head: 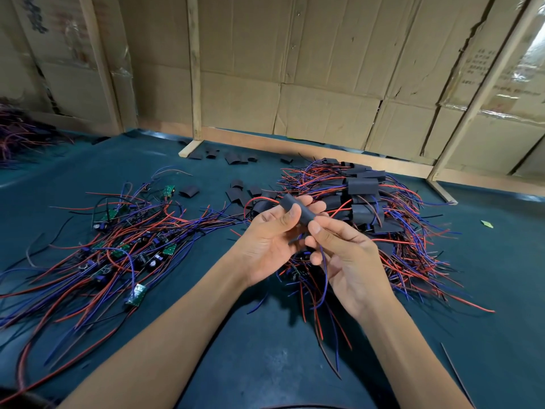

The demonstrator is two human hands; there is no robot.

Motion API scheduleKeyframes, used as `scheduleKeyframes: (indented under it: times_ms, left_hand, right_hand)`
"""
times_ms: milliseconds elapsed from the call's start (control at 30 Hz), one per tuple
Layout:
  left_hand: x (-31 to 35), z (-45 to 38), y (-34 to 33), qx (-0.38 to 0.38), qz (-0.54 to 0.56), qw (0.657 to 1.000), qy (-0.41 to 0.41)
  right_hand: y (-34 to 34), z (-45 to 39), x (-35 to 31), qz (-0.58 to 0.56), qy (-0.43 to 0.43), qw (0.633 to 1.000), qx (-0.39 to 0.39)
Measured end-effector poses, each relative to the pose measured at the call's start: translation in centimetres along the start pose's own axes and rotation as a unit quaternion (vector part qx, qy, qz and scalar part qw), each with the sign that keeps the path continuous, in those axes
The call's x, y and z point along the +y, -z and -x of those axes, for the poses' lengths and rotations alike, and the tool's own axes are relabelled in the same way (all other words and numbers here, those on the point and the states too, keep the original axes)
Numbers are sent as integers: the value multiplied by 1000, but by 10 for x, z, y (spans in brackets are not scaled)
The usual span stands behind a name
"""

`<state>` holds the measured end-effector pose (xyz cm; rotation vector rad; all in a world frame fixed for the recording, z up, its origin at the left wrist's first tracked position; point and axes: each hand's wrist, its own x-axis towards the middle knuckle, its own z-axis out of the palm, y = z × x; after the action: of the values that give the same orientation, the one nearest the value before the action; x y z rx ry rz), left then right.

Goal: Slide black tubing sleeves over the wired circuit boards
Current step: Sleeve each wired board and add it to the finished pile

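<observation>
A black tubing sleeve (pixel 298 210) is held in mid-air over the green table (pixel 265 349). My left hand (pixel 271 240) grips its upper end between thumb and fingers. My right hand (pixel 345 255) pinches its lower end, where blue and red wires (pixel 323 278) hang down across the palm. The circuit board on those wires is hidden. Bare wired circuit boards (pixel 124 249) lie in a heap at the left. Sleeved boards (pixel 364 199) are piled at the right behind my hands. Loose black sleeves (pixel 240 190) lie scattered behind the hands.
Cardboard walls with wooden posts (pixel 194 69) close off the back of the table. Another bundle of wires (pixel 17 134) lies at the far left edge. A small green scrap (pixel 487 223) sits at the right.
</observation>
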<state>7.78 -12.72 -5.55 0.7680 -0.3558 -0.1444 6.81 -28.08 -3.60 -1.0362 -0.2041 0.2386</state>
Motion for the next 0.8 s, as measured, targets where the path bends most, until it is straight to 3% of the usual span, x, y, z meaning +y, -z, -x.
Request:
scheduleKeyframes:
  times_ms: [233,433,567,633,733,800]
  left_hand:
    - [-3,-1,4,8,-7,1000,-3]
    - [-2,-7,-1,102,-47,994,-16]
    - [31,-39,-14,176,-204,961,-70]
    - [50,-63,-29,155,-400,896,-113]
    - [70,-106,-62,46,-652,741,-155]
    - [74,-136,-82,-18,-753,645,-129]
  right_hand:
    - [-1,-1,2,-22,-5,1000,-4]
    - [-5,-1,6,-30,-20,999,3]
    - [-10,-1,12,-22,-32,999,-2]
    - [-12,-1,15,-9,-43,999,-16]
    - [-13,2,21,2,-64,997,-38]
    - [-12,3,25,19,-73,996,-36]
